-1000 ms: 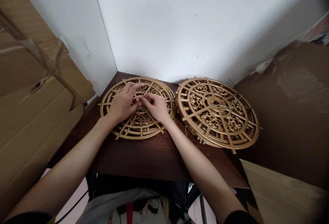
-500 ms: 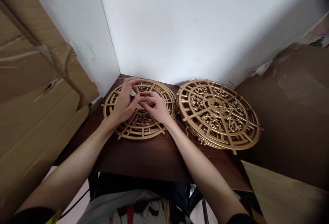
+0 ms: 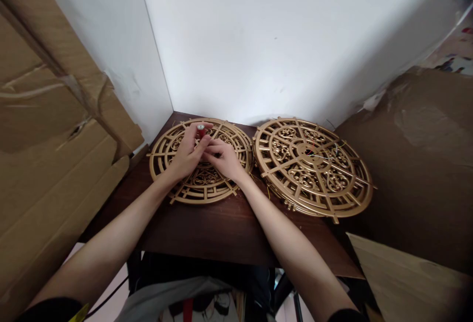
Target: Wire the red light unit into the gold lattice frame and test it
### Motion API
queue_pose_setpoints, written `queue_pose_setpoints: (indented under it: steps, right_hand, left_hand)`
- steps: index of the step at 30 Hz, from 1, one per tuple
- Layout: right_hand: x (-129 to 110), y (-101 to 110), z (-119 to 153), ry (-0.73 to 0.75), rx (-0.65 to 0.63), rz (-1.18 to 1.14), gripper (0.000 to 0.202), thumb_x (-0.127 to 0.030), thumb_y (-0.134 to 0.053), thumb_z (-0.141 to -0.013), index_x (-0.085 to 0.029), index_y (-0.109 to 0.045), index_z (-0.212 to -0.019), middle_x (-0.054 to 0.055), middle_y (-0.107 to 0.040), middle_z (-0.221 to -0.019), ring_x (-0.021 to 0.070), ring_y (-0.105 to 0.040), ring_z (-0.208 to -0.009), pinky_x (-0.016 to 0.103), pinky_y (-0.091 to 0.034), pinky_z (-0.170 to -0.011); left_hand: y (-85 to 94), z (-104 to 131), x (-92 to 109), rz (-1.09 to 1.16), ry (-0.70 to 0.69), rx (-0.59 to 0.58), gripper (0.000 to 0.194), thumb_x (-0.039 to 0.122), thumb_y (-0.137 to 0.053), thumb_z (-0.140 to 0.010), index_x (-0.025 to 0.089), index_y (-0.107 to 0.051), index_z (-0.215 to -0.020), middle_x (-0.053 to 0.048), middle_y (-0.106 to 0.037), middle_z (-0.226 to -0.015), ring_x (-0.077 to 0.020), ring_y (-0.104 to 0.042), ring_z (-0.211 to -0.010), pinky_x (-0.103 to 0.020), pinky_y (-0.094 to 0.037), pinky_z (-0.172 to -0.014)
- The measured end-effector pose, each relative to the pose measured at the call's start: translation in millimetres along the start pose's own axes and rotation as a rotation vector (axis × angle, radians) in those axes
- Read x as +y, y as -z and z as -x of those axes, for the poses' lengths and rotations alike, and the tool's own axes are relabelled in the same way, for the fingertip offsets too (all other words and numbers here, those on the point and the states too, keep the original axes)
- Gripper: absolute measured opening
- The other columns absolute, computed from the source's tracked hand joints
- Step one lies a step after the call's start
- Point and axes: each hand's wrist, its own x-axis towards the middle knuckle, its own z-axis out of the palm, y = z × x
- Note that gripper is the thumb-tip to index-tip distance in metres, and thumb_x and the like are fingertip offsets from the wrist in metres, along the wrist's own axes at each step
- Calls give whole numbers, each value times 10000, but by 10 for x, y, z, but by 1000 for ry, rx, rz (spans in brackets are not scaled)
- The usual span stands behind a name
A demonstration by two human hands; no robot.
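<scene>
My left hand (image 3: 187,155) is closed around a screwdriver (image 3: 201,131), of which a red handle with a pale round end shows. The handle stands nearly upright, and its tip is hidden behind my fingers. Close against it, the fingers of my right hand (image 3: 224,159) are pinched together. What they hold, if anything, is too small to make out. Both hands are over the middle of a round gold openwork panel (image 3: 204,196), with ring bars and scrolled ornaments, lying flat on the dark brown table (image 3: 185,228).
To the right lies a stack of similar round gold panels (image 3: 314,184), with thin red, white and yellow wires (image 3: 325,153) at the top one's centre. A white wall (image 3: 258,41) rises behind. Cardboard stands at the left (image 3: 55,164) and right (image 3: 414,164).
The screwdriver has tipped more upright and moved slightly right, so its red handle now shows. My left hand has shifted right with it, nearer my right hand.
</scene>
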Motion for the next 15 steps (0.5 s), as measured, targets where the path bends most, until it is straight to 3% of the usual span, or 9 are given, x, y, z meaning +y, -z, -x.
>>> queue_pose_setpoints:
  steps: [2,5,9,12,15]
  right_hand:
    - [-2,9,0,-46,41,-66,147,-253,-627,-861,-219,-768,-840,45,-710,-1055,181,-626,-1029,337,-455,-949]
    - [-11,23,-6,-107,73,-113,153,-300,-647,-842,-205,-767,-830,42,-716,-978,172,-654,-942,307,-477,-886]
    - [-26,29,-13,-143,90,-104,169,-333,-663,-825,-199,-766,-809,38,-718,-910,165,-659,-884,300,-487,-845]
    - [-45,25,-18,-151,93,-103,167,-334,-669,-820,-200,-768,-810,44,-725,-910,165,-663,-889,302,-493,-851]
    - [-72,23,-24,-179,96,-86,166,-333,-666,-824,-203,-768,-808,46,-735,-910,162,-672,-881,291,-507,-819]
  left_hand:
    - [2,7,-44,-40,0,-8,304,364,-493,-923,182,-549,-1160,-100,-596,-1134,-209,-567,-1029,-401,-478,-922]
    - [56,14,-51,-76,-2,75,318,326,-514,-910,194,-536,-1198,-100,-580,-1176,-200,-575,-1020,-363,-503,-861]
    - [253,202,298,-228,-59,181,229,200,-513,-897,227,-589,-1111,-57,-623,-1091,-179,-594,-958,-335,-496,-822]
    - [382,663,699,-342,-211,74,227,53,-467,-857,221,-599,-779,1,-620,-781,-151,-585,-777,-311,-469,-723]
    - [416,1398,911,-315,-110,-123,249,10,-438,-809,207,-488,-665,12,-510,-602,-141,-506,-608,-283,-440,-571]
